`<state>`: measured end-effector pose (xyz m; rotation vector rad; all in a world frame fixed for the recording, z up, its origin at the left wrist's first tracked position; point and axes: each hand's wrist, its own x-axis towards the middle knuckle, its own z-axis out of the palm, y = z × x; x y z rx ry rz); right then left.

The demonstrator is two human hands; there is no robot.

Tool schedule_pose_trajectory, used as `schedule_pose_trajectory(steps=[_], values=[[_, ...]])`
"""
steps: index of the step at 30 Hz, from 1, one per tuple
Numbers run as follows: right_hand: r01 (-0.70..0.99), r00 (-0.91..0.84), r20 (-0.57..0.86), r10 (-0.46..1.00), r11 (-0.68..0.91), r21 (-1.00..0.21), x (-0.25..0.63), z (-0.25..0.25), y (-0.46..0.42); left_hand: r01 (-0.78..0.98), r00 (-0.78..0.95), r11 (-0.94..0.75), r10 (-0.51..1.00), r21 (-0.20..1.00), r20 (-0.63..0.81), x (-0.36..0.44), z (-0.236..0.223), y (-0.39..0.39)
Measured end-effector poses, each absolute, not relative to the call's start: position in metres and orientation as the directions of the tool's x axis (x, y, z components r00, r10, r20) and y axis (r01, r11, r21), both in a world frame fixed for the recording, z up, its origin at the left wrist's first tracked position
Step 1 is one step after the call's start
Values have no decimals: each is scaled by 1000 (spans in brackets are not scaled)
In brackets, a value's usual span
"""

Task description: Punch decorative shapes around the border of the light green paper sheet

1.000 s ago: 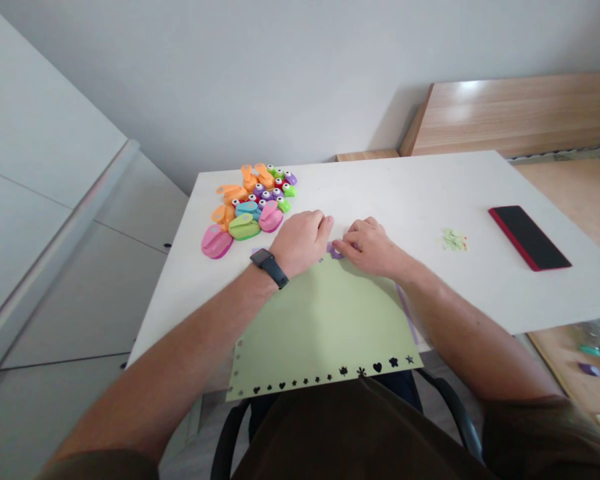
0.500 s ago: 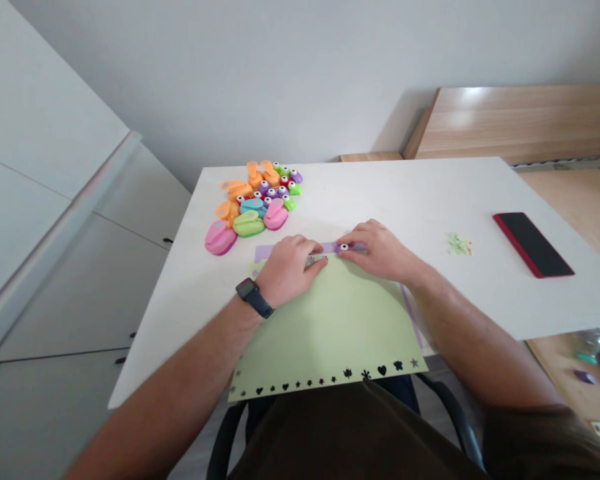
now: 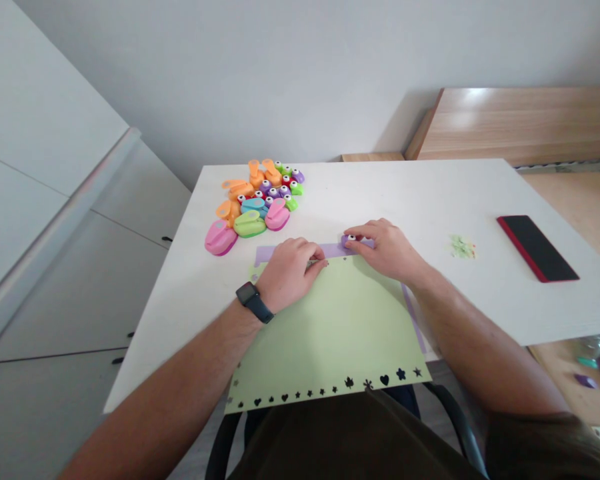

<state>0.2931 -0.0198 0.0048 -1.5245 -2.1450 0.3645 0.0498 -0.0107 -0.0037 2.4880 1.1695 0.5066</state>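
A light green paper sheet [image 3: 330,327] lies on the white table [image 3: 420,193], over a purple sheet [image 3: 267,253] that shows along its far edge. A row of punched shapes runs along the green sheet's near edge. My left hand [image 3: 290,270], with a black watch on its wrist, presses on the green sheet's far edge, fingers curled. My right hand [image 3: 387,248] is closed around a small purple paper punch [image 3: 349,240] at the far edge of the paper.
A pile of colourful paper punches [image 3: 255,203] sits at the table's far left. Small green paper scraps [image 3: 461,247] and a red-cased phone [image 3: 537,248] lie to the right. A white cabinet stands left, a wooden bed frame behind.
My left hand pulled back from the punch onto the green sheet's far edge. My right hand drew the purple punch off the green sheet's edge, slightly right and farther away.
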Motion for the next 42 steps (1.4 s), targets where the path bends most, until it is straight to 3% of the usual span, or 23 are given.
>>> schedule_pose_trajectory(steps=[12,21,25,29,33,36,39,42], values=[[783,-39,129,991,111,-612,301,12,-15,617,640,-634,749,466,172,46,-1,-13],[436,47,-51,998,-66,-897,304,3,-13,622,643,-634,749,459,164,46,-1,-14],[329,20,-82,996,-84,-941,301,10,-16,628,641,-632,751,453,159,46,-2,-14],[352,18,-70,997,-72,-933,299,11,-16,632,643,-635,750,445,157,45,-2,-14],[559,12,46,999,32,-829,308,14,-14,634,642,-637,750,440,160,45,-3,-15],[832,55,250,967,95,-547,329,21,-12,630,646,-640,746,439,159,44,-4,-14],[955,142,352,925,-34,-295,360,27,-9,631,647,-639,747,440,157,44,-5,-14],[968,231,252,940,-196,-157,387,28,-9,632,647,-640,746,438,157,44,-6,-14]])
